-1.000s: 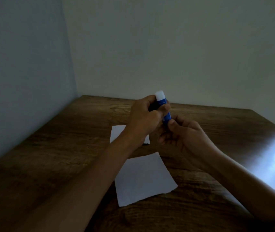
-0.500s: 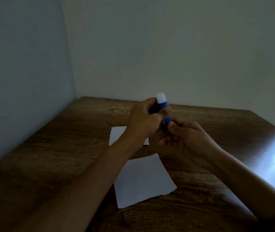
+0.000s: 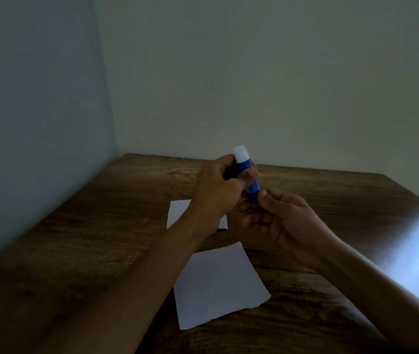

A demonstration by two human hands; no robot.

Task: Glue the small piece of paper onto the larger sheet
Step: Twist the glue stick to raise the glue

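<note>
Head view: a person readies a glue stick above two sheets on a wooden tabletop.

The left hand grips the blue barrel near its white tip; the right hand pinches the base, apparently winding glue out. The small paper lies beyond the larger sheet, apart and seemingly unglued. Next, likely, glue meets paper.

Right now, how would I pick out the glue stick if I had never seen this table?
Start at the wooden table in the corner of the room, and look above its two white papers, where both hands meet. The left hand and right hand hold the glue stick between them. It is the only blue thing, a small tube with a white top.
</note>
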